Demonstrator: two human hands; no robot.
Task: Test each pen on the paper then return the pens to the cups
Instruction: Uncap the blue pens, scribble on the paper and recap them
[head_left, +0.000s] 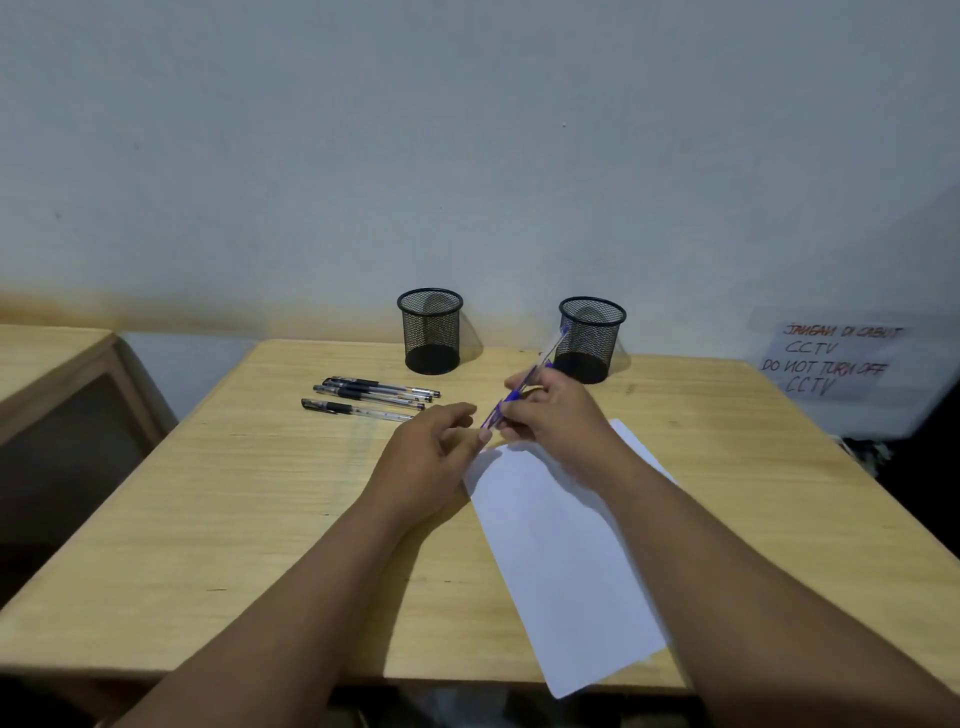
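My right hand (553, 410) grips a blue pen (530, 375) that slants up toward the right mesh cup (591, 340). My left hand (441, 447) pinches the pen's lower end, the cap, just above the top corner of the white paper (561, 561). Three black pens (371, 397) lie side by side on the wooden table (234, 493), left of my hands. The left mesh cup (430, 331) stands at the back near the wall. Both black cups look empty.
A handwritten notice (831, 361) about CCTV hangs on the wall at the right. Another wooden table (57, 374) stands to the left across a gap. The paper's near corner overhangs the table's front edge.
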